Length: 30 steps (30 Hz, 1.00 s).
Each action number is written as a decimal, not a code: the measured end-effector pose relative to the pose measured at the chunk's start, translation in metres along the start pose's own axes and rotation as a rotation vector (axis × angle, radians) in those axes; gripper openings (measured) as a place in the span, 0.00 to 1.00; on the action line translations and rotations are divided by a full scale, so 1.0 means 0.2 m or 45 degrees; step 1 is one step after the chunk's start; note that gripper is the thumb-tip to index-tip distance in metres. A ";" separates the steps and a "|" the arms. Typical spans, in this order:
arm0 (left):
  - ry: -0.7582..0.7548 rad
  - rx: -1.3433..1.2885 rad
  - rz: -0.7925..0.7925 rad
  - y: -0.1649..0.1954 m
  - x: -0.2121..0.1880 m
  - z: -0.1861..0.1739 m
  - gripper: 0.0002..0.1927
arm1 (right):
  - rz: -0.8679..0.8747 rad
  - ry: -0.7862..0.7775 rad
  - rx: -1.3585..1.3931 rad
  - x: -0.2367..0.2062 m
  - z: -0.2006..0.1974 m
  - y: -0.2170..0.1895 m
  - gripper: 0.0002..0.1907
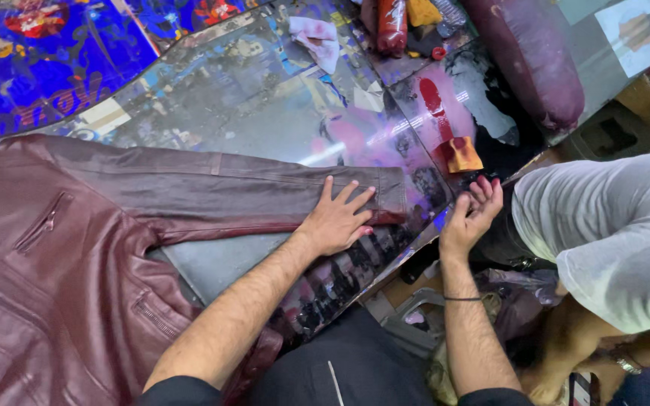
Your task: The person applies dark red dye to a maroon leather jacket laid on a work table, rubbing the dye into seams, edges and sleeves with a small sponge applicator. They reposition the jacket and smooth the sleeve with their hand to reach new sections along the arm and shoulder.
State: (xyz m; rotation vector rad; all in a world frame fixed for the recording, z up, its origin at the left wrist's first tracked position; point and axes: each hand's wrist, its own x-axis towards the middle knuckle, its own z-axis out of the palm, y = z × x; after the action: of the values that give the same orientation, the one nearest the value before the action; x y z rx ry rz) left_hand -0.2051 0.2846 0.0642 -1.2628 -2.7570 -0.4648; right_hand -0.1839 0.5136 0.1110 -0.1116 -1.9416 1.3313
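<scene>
Left hand [338,218] flat on jacket sleeve [265,197]; right hand [472,214] open, seemingly empty.

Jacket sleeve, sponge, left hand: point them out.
jacket sleeve [212,192], head view, mid-sleeve leather
sponge [463,154], head view, orange top face
left hand [336,222], head view, back of the hand, flat on the sleeve cuff

Head camera looks steeply down, close over the worktable [265,98].
</scene>
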 end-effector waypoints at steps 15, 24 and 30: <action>0.249 -0.443 -0.241 -0.02 0.17 0.19 0.14 | -0.301 -0.543 -1.087 0.62 -0.05 0.46 0.22; 0.204 -0.438 -0.279 -0.02 0.20 0.16 0.16 | -0.451 -0.614 -0.996 0.85 0.12 0.57 0.21; 0.203 -0.536 -0.342 -0.04 0.20 0.18 0.14 | -0.273 -0.760 -1.158 0.71 -0.14 0.69 0.20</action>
State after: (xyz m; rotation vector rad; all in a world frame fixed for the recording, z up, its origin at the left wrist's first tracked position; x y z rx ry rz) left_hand -0.2357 0.3195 0.0352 -0.8599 -2.7870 -1.1637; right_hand -0.3121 0.6642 0.0771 0.0665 -2.8413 0.2552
